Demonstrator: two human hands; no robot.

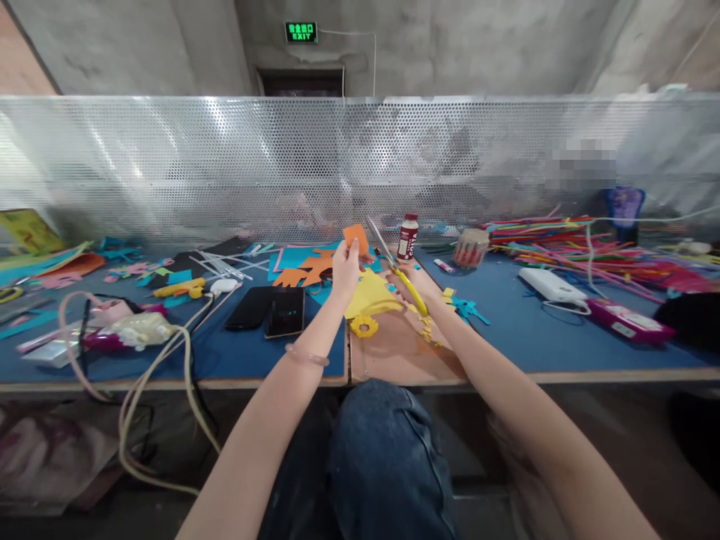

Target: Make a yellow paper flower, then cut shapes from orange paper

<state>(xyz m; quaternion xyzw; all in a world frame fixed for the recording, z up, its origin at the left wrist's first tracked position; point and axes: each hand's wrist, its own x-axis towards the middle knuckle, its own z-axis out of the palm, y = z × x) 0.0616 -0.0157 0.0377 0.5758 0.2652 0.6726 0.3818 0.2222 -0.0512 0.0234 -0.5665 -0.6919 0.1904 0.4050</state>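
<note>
My left hand (pixel 345 264) is closed on a small piece of orange paper (pixel 356 236), held up above the table. To its right, my right hand (pixel 403 283) grips a pair of scissors with yellow handles (pixel 413 289); their blades point up and to the left, near the orange piece but apart from it. Below both hands lies a yellow paper sheet (pixel 372 292), with a yellow paper flower (pixel 364 325) in front of it. Cut orange paper (pixel 309 268) rests to the left of my left hand.
A red-capped bottle (pixel 408 236) stands behind the scissors. Phones (pixel 285 311), a glue gun (pixel 180 288) and cables lie to the left. On the right are a white power strip (pixel 552 286), a purple box (pixel 628 321) and many coloured pipe cleaners (pixel 590 251). A perforated metal screen (pixel 315 172) closes the back.
</note>
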